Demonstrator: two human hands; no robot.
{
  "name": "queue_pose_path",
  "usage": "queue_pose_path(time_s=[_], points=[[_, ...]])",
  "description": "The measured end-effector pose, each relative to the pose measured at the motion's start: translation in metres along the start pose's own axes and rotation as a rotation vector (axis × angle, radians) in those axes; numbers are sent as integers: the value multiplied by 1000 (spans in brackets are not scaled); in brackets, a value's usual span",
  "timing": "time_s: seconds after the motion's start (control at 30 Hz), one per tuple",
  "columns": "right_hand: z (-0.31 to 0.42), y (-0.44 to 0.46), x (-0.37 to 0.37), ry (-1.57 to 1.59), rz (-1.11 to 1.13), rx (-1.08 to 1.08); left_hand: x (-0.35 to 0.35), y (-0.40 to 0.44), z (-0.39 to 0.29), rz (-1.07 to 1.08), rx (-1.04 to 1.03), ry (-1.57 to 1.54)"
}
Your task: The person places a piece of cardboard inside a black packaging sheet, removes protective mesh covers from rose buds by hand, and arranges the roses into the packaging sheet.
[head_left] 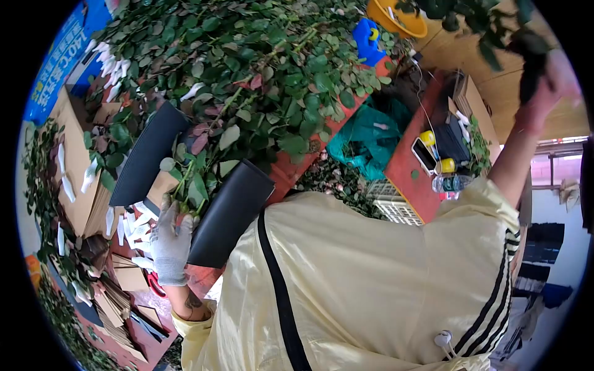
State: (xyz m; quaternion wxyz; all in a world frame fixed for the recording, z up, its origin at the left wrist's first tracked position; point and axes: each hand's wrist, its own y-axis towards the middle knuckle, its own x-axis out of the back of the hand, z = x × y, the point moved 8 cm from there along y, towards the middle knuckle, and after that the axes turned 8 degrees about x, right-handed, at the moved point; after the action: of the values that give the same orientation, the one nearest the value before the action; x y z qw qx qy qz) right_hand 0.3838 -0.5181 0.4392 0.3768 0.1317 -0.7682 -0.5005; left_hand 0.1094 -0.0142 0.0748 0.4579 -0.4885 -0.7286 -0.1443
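My left hand point(168, 244), in a white knit glove, is closed round the lower ends of leafy rose stems point(197, 185). Those stems lie between two dark curved sheets, one point(148, 154) to the left and a smooth black one point(232, 213) to the right. Raised at the upper right, my right hand point(554, 89) is smeared by motion. It is closed around a dark end of a leafy stem point(489, 31), whose leaves hang over the top of the view. A deep heap of green leafy stems point(266, 68) covers the table ahead.
White bud nets point(139, 232) and cardboard pieces point(130, 275) lie at left beside red-handled scissors point(156, 284). A blue tape dispenser point(369, 42) and yellow basin point(399, 18) stand at back. On the right red table are a phone point(424, 154) and plastic bottle point(451, 183).
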Motion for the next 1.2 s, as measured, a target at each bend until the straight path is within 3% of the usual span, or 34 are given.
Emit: queue_pose_path(time_s=[0.1, 0.13, 0.2, 0.23, 0.33, 0.37, 0.4, 0.43, 0.5, 0.53, 0.57, 0.6, 0.63, 0.67, 0.8, 0.87, 0.93, 0.97, 1.03, 1.07, 1.13, 1.17, 1.2], points=[[70, -76, -41, 146, 317, 66, -2, 2, 3, -5, -19, -45], [87, -108, -63, 202, 392, -57, -3, 3, 3, 8, -20, -49], [132, -161, -105, 120, 654, 116, -2, 3, 2, 22, -11, -50], [151, -181, -120, 48, 784, 99, -1, 2, -1, 31, 11, -38], [184, -242, -169, 184, 981, 13, 0, -1, -3, 46, 47, -42], [190, -295, -185, 178, 915, 150, -1, 0, -2, 48, 51, -72], [203, -324, -204, 221, 1214, 80, -4, 2, 8, 33, 23, -77], [215, -358, -214, 283, 1187, 118, -3, 3, 6, 22, 28, -79], [227, -494, -241, 315, 1697, 104, 2, 0, -1, -4, 11, 12], [225, -526, -232, 392, 1939, -204, -3, -1, 11, -35, 45, -63], [226, -566, -223, 370, 2210, -52, 0, -4, 7, -61, 69, -20], [206, -651, -226, 229, 2305, 69, 2, -3, 4, -83, 31, -5], [200, -689, -233, 247, 2303, 18, 4, -4, 3, -98, -7, 13], [210, -674, -248, 258, 2280, 74, 4, -4, 1, -68, 48, -38], [215, -567, -243, 350, 2354, -212, 10, -4, -5, -26, 104, -25], [248, -428, -240, 491, 2582, 184, 9, -3, -4, -37, 110, 18], [264, -347, -256, 822, 2303, 475, 11, -4, -5, -61, 114, 29], [280, -248, -255, 706, 2275, 504, 12, -4, -5, -71, 128, 31], [312, -153, -270, 1228, 2080, 619, 15, -5, -7, -134, 99, -1], [330, -98, -279, 1278, 1932, 634, 16, -5, -8, -128, 117, -1], [378, -4, -292, 1218, 1331, 691, 14, -5, -6, -84, 172, 25], [411, 14, -316, 1538, 1314, 411, 11, -5, -3, -67, 164, 33], [447, 35, -327, 1532, 942, 559, 9, -4, -1, -46, 171, 18]])
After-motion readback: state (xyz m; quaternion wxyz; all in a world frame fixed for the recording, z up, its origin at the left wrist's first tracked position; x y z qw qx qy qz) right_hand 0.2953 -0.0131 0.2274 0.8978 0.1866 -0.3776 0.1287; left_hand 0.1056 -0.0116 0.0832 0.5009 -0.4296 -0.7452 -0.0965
